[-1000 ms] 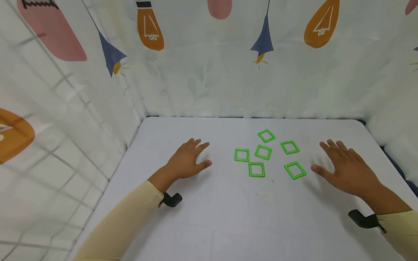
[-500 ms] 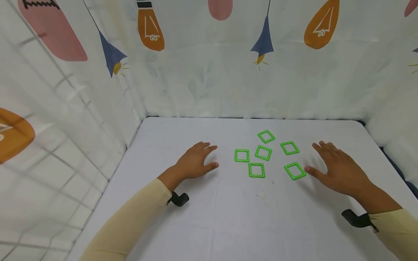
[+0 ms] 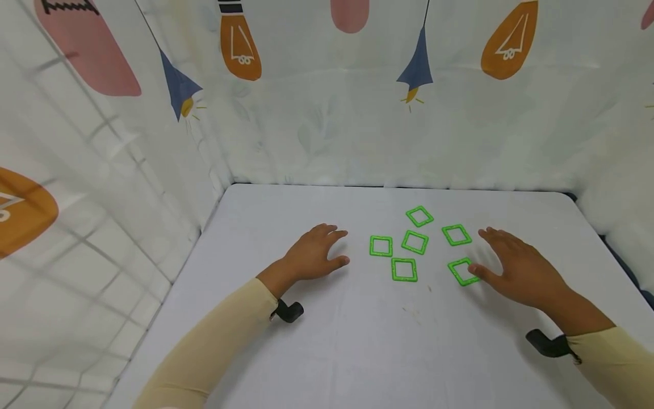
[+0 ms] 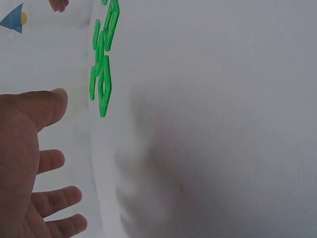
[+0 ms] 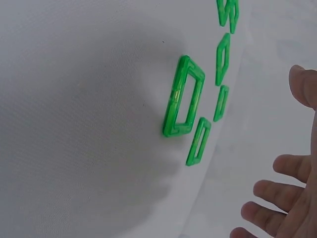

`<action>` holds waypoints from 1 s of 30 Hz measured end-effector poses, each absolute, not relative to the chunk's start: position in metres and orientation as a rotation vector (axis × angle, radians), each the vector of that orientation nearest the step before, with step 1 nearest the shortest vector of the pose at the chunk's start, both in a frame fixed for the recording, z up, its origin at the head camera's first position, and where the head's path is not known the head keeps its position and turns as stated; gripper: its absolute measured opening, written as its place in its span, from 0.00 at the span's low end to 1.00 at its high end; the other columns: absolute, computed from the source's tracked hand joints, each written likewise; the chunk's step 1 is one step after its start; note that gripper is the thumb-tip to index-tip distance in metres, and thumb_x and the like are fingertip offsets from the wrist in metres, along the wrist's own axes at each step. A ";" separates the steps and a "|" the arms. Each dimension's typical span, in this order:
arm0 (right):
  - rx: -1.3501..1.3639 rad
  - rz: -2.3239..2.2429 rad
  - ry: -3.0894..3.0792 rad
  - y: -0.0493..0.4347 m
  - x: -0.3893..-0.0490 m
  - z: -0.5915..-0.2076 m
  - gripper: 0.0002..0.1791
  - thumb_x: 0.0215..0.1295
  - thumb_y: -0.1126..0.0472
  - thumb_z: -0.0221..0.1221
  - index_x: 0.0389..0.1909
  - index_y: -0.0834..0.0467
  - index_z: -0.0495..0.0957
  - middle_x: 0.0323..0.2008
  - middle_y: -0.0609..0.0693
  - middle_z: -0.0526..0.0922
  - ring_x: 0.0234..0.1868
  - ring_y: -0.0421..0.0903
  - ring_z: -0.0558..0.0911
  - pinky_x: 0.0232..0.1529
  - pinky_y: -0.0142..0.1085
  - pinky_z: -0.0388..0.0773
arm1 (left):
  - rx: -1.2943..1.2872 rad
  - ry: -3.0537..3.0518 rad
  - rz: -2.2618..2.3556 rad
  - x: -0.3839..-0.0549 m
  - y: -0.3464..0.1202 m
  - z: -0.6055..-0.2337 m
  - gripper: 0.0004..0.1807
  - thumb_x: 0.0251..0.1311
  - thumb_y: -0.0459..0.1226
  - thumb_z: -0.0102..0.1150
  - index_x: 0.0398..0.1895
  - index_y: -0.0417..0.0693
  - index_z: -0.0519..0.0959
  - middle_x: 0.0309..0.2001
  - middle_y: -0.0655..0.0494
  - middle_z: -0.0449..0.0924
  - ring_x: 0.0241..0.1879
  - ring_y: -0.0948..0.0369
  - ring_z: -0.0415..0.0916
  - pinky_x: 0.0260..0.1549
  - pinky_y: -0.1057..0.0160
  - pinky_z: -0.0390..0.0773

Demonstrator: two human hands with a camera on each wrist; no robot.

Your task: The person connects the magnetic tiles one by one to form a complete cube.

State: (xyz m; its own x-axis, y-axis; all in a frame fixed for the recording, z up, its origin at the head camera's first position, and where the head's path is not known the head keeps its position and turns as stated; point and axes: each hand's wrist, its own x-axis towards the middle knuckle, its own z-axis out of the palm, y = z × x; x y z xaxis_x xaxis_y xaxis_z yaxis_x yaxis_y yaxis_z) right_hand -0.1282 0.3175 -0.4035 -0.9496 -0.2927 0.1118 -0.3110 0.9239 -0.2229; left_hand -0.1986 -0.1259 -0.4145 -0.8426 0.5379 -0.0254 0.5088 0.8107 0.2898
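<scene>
Several green square frame tiles lie flat and apart on the white table (image 3: 327, 352) in the head view. My left hand (image 3: 314, 253) hovers over the table to their left, fingers loosely bent and thumb apart, holding nothing. Nearest to it is the leftmost green square frame (image 3: 381, 255). My right hand (image 3: 526, 275) hangs above the table at the right, fingers spread, also holding nothing. Its thumb overlaps the near right green square frame (image 3: 455, 271) in the head view. In the right wrist view this frame (image 5: 171, 111) lies below the hand, with a gap between them.
Behind the table hangs a white curtain (image 3: 327, 125) printed with bulbs and lamps, and a curtained grid (image 3: 102, 255) stands along the left. A black wrist mount (image 3: 290, 312) sticks out at the left cuff, another mount (image 3: 546, 343) at the right.
Both hands have moved inward toward the green frames, the left one rightward and the right one leftward. The right thumb now overlaps the near right frame. The tiles lie as before.
</scene>
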 end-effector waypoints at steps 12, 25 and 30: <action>0.458 0.422 -3.050 0.302 -0.131 -0.403 0.49 0.67 0.34 0.62 0.75 0.64 0.62 0.70 0.69 0.66 0.69 0.70 0.64 0.62 0.68 0.62 | 0.839 2.857 0.433 -0.206 -0.118 -0.421 0.35 0.69 0.57 0.60 0.74 0.53 0.70 0.74 0.47 0.64 0.75 0.48 0.56 0.71 0.48 0.59; 0.473 0.468 -3.080 0.288 -0.135 -0.406 0.44 0.67 0.36 0.63 0.73 0.61 0.66 0.70 0.67 0.67 0.70 0.68 0.64 0.63 0.66 0.63 | 0.845 2.834 0.409 -0.210 -0.104 -0.422 0.34 0.69 0.56 0.60 0.74 0.54 0.70 0.74 0.50 0.64 0.76 0.49 0.55 0.72 0.49 0.57; 0.500 0.510 -3.086 0.283 -0.136 -0.407 0.45 0.67 0.33 0.61 0.74 0.60 0.66 0.70 0.67 0.67 0.70 0.68 0.64 0.64 0.66 0.63 | 0.831 2.824 0.394 -0.212 -0.097 -0.423 0.34 0.69 0.56 0.60 0.74 0.55 0.70 0.75 0.51 0.64 0.76 0.51 0.55 0.72 0.51 0.57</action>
